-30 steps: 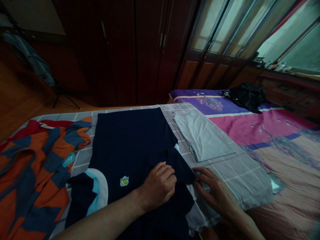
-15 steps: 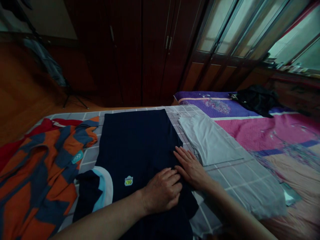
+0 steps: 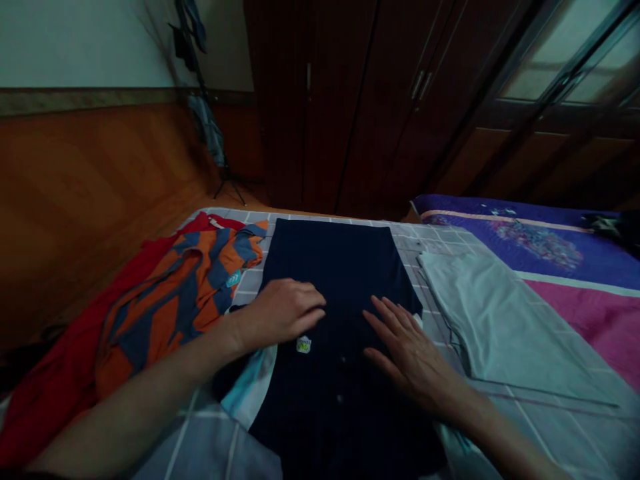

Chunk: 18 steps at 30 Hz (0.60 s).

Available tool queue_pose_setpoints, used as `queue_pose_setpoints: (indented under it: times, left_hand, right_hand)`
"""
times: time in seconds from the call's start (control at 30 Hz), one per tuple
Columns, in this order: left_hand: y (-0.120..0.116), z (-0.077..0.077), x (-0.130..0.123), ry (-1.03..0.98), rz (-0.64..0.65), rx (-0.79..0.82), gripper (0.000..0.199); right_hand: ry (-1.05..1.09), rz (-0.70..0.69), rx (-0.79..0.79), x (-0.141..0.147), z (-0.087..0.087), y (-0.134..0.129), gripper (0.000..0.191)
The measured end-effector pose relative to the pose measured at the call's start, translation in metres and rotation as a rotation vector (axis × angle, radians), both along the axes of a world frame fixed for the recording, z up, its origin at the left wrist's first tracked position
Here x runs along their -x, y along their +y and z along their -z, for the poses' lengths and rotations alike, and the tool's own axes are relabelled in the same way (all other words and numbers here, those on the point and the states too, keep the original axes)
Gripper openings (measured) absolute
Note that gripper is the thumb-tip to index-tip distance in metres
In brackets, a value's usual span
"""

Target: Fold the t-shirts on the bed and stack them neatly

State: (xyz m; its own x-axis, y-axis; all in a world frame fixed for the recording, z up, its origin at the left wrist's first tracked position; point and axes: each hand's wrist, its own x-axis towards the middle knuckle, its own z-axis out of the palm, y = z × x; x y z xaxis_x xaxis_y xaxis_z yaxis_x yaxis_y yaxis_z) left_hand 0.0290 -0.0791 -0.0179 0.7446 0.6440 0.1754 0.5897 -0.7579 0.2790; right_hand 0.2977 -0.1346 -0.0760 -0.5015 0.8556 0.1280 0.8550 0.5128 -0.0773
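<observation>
A dark navy shirt [image 3: 340,267] with white and light-blue sleeve trim lies spread on the bed, its hem toward the wardrobe. A small badge [image 3: 303,345] sits on its chest. Over the shirt's left side is my left hand [image 3: 287,310], fingers loosely extended and holding nothing. My right hand [image 3: 405,347] is spread over the shirt's right side, fingers apart. Whether either palm presses on the cloth is hard to tell. Two small buttons show between the hands, lower on the shirt.
Left of the shirt lie an orange-and-blue patterned garment [image 3: 165,300] and a red garment [image 3: 65,400]. A folded pale grey garment [image 3: 505,320] rests to the right on the checked sheet [image 3: 200,433]. Beyond stand a dark wardrobe [image 3: 325,133] and a purple-and-pink bedspread [image 3: 475,213].
My hands have moved apart, the left toward the shirt's left side. The right sleeve trim now shows at the shirt's edge. The view has turned left.
</observation>
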Motion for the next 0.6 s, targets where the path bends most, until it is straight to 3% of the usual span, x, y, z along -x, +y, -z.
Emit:
queue_pose_setpoints:
  times: [0.07, 0.17, 0.3, 0.37, 0.47, 0.6]
  left_hand:
    - [0.005, 0.000, 0.036, 0.030, -0.179, 0.059, 0.021]
    - [-0.010, 0.013, 0.075, 0.032, -0.393, 0.154, 0.022]
    - [-0.050, 0.043, 0.091, 0.012, -0.559, 0.254, 0.030]
    - [-0.064, 0.058, 0.091, -0.016, -0.607, 0.251, 0.038]
    - [-0.070, 0.074, 0.090, -0.165, -0.687, 0.236, 0.017]
    - [-0.065, 0.082, 0.102, -0.575, -0.913, 0.343, 0.009]
  right_hand:
    - [0.024, -0.139, 0.120, 0.032, -0.010, 0.003, 0.053]
    - [0.052, -0.352, 0.269, 0.078, -0.015, 0.008, 0.057]
    - [0.091, -0.532, 0.348, 0.119, -0.004, 0.015, 0.061]
    - [0.095, -0.558, 0.375, 0.129, 0.006, 0.017, 0.066]
    - [0.112, -0.553, 0.397, 0.131, 0.019, 0.017, 0.070]
    - [0.174, -0.561, 0.388, 0.127, 0.023, 0.012, 0.072]
